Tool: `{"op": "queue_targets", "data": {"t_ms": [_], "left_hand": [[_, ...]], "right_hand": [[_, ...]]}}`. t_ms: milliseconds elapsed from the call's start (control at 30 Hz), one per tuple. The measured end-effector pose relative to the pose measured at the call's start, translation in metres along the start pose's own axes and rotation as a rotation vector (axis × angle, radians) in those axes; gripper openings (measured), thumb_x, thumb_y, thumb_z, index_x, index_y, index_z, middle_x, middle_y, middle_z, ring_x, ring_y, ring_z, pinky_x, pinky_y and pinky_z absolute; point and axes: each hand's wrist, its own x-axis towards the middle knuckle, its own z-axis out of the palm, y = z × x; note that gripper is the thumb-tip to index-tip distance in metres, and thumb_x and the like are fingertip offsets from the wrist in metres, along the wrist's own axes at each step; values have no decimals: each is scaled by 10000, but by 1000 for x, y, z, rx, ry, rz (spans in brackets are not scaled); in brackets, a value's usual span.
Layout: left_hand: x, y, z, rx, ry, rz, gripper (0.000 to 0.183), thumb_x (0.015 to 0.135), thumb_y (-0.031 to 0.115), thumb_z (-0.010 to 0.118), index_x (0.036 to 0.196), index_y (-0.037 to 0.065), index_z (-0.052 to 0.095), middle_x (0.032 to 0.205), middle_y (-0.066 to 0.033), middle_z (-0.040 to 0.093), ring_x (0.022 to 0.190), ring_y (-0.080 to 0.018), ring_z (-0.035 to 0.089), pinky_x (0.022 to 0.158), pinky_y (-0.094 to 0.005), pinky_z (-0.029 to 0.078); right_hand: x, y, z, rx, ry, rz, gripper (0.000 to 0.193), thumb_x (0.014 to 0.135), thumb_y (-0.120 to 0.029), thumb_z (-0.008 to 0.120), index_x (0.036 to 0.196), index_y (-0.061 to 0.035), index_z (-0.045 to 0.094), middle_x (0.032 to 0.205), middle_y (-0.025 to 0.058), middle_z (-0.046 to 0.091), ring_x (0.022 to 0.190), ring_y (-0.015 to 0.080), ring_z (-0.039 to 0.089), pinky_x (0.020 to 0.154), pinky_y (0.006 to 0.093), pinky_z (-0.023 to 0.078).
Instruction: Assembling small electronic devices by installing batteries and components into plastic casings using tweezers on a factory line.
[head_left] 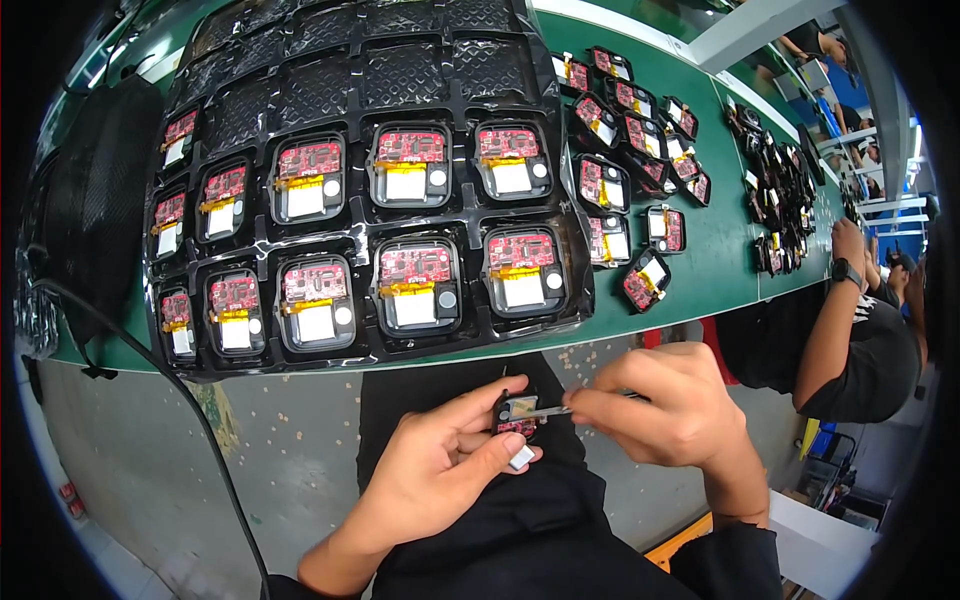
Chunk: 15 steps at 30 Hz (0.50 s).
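Observation:
My left hand (420, 475) grips a small black device housing (514, 424) with a red circuit board inside, low over my lap. The thumb presses near a silver battery (522, 457) at the housing's lower edge. In my right hand (665, 405) is a pair of metal tweezers (548, 411), pinched between thumb and fingers. The tips of the tweezers reach into the upper part of the housing; whether they grip anything there is too small to tell.
On the green table (655, 290) lies a black plastic tray (380, 228) with similar housings in its front rows. Loose housings (640, 130) lie right of it, with another pile (780, 190) farther off. A black cable (205, 425) hangs at left. Another person (840, 340) sits at right.

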Motion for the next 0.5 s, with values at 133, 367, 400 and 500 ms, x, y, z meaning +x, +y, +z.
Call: {"op": "queue_targets", "data": {"t_ms": [133, 367, 400, 500], "left_hand": [[2, 2, 1, 74, -4, 26, 483, 1011, -35, 598, 1474, -63, 464, 1199, -163, 695, 1014, -237, 724, 897, -353, 620], [3, 6, 4, -35, 40, 33, 489, 1008, -43, 597, 1475, -76, 455, 1219, -168, 684, 1041, -238, 709, 930, -375, 615], [3, 5, 4, -25, 43, 31, 487, 1008, -43, 597, 1474, -77, 457, 1217, -166, 684, 1039, -244, 712, 924, -370, 616], [2, 6, 5, -30, 26, 3, 488, 1010, -33, 603, 1473, -78, 458, 1221, -163, 683, 1036, -254, 717, 909, -359, 615]], "right_hand": [[4, -4, 1, -54, -29, -8, 176, 797, -165, 786, 951, -96, 736, 834, -18, 571, 624, 107, 597, 473, 270, 437], [4, -11, -5, -274, 63, 2, 187, 778, -159, 786, 940, -74, 745, 822, -27, 542, 590, 68, 518, 454, 248, 352], [4, -10, -5, -259, 45, 5, 186, 771, -152, 780, 937, -77, 744, 812, -28, 537, 586, 71, 515, 454, 249, 357], [2, -6, -5, -215, 15, 12, 211, 730, -149, 805, 928, -95, 753, 807, -30, 565, 564, 85, 525, 463, 262, 366]]}}
